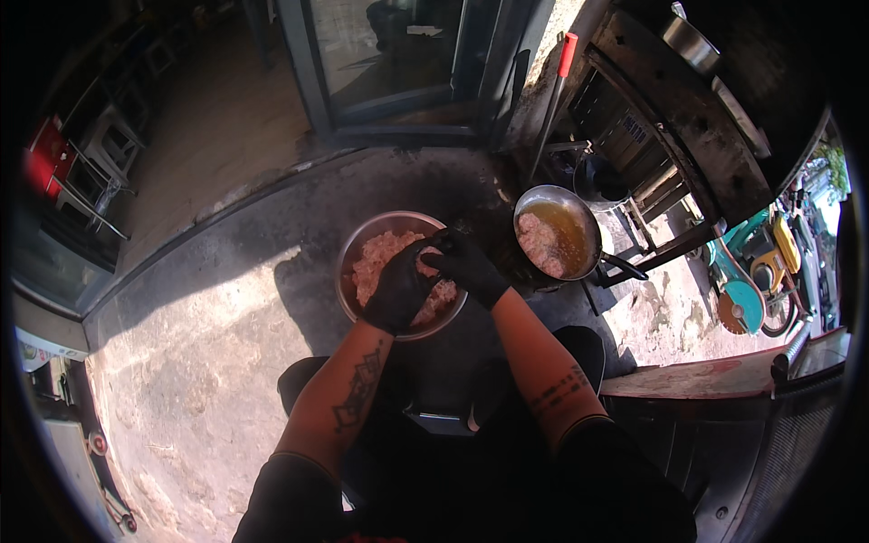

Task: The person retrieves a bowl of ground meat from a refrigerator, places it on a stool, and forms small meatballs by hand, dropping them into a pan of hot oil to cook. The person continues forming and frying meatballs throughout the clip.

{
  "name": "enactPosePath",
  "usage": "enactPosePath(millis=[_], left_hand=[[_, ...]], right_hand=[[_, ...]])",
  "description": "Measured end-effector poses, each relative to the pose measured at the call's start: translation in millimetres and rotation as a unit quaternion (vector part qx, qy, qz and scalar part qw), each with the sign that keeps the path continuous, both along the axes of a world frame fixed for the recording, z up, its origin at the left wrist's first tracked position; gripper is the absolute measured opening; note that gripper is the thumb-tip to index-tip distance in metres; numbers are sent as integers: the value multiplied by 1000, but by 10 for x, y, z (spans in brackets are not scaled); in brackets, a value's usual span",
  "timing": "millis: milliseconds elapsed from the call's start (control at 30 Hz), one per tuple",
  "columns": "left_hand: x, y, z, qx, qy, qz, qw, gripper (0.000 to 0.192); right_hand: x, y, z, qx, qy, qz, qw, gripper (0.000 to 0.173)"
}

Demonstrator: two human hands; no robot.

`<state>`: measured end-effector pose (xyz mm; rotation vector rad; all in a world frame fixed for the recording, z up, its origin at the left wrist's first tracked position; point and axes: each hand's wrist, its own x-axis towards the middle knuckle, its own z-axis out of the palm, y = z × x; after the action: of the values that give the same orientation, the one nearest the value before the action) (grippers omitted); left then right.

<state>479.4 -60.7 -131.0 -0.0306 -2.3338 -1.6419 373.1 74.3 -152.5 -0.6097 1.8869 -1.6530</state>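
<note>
A steel bowl [347,304] of pinkish minced meat [381,254] stands on the floor in front of me. Over it, my left hand [402,285] and my right hand [472,263], both in black gloves, cup a lump of the mince [428,260] between them. The fingers hide part of the lump. To the right of the bowl, a frying pan [595,234] holds amber oil [572,227] with pale, shaped meat [540,246] lying in it. Its black handle [626,266] points to the right.
A pole with a red grip [567,55] leans beside the glass door [394,61]. A dark bench [679,102] with a metal pot [691,44] stands at the upper right. Beyond it is a power cutter with a round blade [742,307]. White plastic stools [112,144] stand at left.
</note>
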Motion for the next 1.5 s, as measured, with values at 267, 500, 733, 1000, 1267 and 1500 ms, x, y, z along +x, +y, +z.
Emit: enactPosePath(millis=[267,500,733,1000,1267,1500], left_hand=[[-121,-62,-416,343,-60,-38,936,37],[-49,-35,-151,11,24,-24,999,39],[-136,-65,-355,506,-72,-128,850,39],[-162,26,-171,290,-94,-35,952,47],[-123,-88,-226,244,-64,-12,968,45],[-181,-98,-339,192,-29,-40,980,52]], right_hand=[[-8,39,-142,-42,53,31,997,58],[-24,66,-78,-81,-1,-11,997,46],[72,36,115,-55,-24,-64,996,29],[340,-18,-291,-301,-190,-98,929,46],[490,51,-120,-61,189,-14,980,58],[372,135,-62,-298,-240,17,924,48]])
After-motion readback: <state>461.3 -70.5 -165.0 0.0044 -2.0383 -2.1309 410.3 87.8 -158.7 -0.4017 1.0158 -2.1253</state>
